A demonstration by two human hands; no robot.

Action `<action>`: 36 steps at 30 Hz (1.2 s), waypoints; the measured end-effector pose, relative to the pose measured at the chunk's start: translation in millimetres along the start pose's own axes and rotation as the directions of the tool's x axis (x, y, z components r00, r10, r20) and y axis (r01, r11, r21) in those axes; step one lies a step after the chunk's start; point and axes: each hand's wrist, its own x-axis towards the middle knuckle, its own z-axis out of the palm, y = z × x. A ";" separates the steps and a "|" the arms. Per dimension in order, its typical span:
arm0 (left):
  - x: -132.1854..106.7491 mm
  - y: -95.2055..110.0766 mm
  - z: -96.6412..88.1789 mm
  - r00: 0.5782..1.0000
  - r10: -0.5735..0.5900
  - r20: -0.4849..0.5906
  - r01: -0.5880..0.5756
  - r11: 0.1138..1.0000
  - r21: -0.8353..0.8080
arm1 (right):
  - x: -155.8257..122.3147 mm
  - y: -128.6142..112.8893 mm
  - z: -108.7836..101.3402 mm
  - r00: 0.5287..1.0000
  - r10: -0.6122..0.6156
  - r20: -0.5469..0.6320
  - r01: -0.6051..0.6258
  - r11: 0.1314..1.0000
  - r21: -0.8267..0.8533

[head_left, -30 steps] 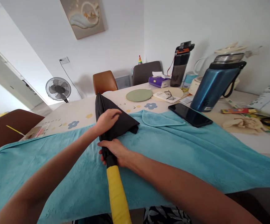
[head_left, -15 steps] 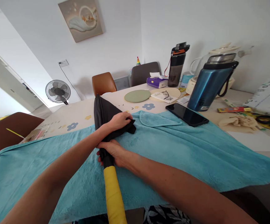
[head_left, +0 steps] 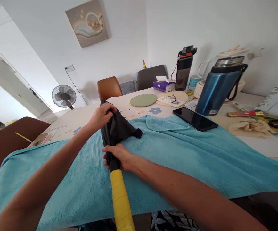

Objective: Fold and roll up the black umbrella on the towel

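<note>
Umbrella [head_left: 112, 134], black: right hand [head_left: 118, 155] clamped above yellow handle [head_left: 122, 199], left hand [head_left: 102, 116] pinching cloth [head_left: 126, 126]; slack right grip could loosen it.

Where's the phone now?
In the head view, the phone lies right of centre, at the far edge of the turquoise blanket, just in front of the blue bottle.
</note>
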 end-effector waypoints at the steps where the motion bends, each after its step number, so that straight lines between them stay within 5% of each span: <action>1: -3.1 1.1 -8.2 0.999 -0.012 -0.033 0.013 1.000 0.012 | 0.1 0.1 -0.1 1.000 0.000 0.005 0.000 1.000 0.008; 6: -25.1 -2.0 -43.5 0.956 -0.193 -0.222 0.160 0.975 -0.158 | 0.7 -0.5 -0.9 1.000 0.011 0.024 -0.012 0.999 0.036; 11: -70.4 -35.8 -63.2 0.890 -0.347 -0.296 0.279 0.928 -0.247 | -1.1 -3.0 -1.5 0.999 0.034 0.022 -0.035 0.998 0.056; 13: -94.0 -55.0 -62.0 0.873 -0.422 -0.246 0.370 0.900 -0.231 | -2.1 -4.2 -1.5 0.999 0.036 0.037 -0.039 0.996 0.080; 15: -115.5 -72.9 -56.0 0.878 -0.472 -0.078 0.462 0.878 -0.124 | -2.7 -5.1 -1.0 0.997 0.038 0.066 -0.045 0.994 0.101; 19: -138.4 -93.4 -40.6 0.862 -0.493 0.119 0.495 0.869 0.020 | -0.7 -5.8 0.6 0.999 0.038 0.017 -0.040 0.996 0.083; 26: -128.9 -88.3 -28.3 0.882 -0.444 0.161 0.408 0.888 0.210 | -0.9 -9.5 -0.5 0.998 0.045 -0.048 -0.042 0.997 0.063; 33: -100.7 -84.1 6.2 0.897 -0.392 0.203 0.323 0.897 0.303 | -14.2 -22.4 -2.1 0.996 -0.064 0.069 0.056 0.992 0.114; 36: -87.0 -74.7 23.9 0.897 -0.384 0.220 0.338 0.915 0.218 | -14.2 -28.7 -6.4 0.987 -0.101 0.124 0.085 0.988 0.131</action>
